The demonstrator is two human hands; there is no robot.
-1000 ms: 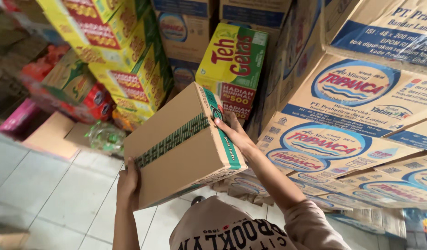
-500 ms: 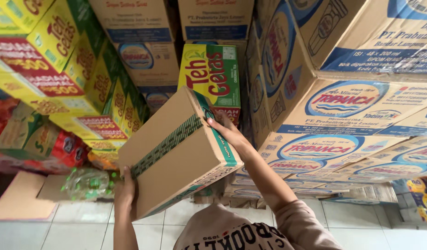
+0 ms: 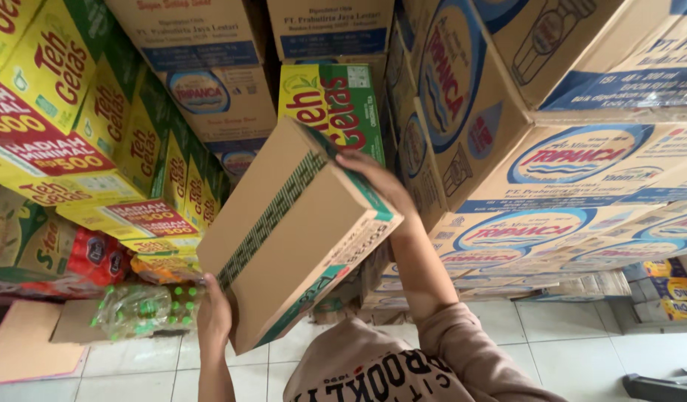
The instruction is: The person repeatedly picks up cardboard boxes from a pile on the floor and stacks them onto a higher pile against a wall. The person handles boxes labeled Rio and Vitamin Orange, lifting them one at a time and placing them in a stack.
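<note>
Two hands on load: both bare hands grip one brown cardboard carton (image 3: 295, 234), raised and tilted in front of stacked goods.
Left hand (image 3: 213, 316): fingers are wrapped around the carton's lower near corner, clamped on the edge; the thumb side lies against the broad brown face.
Right hand (image 3: 377, 179): fingers lie flat and spread over the carton's upper far edge, pressing on its green-trimmed side; the forearm runs down to a beige sleeve (image 3: 477, 357).
Carton position: held between the two sets of fingers, tilted, with a green patterned tape strip running across its broad face from the right fingers toward the left fingers.
Beyond the right fingers: a green and yellow box (image 3: 336, 104) stands upright, just behind the carton's top edge.
Outward of the right fingers: a wall of brown cartons with blue oval prints (image 3: 567, 160), stacked close together.
Outward of the left fingers: yellow, green and red boxes (image 3: 75, 149), stacked at a slant.
Just beside the left fingers: a shrink-wrapped pack of clear bottles with green caps (image 3: 146, 309), lying on flattened cardboard.
Below the fingers: white tiled floor (image 3: 552, 350).
Contact between carton and stacks: cannot tell.
</note>
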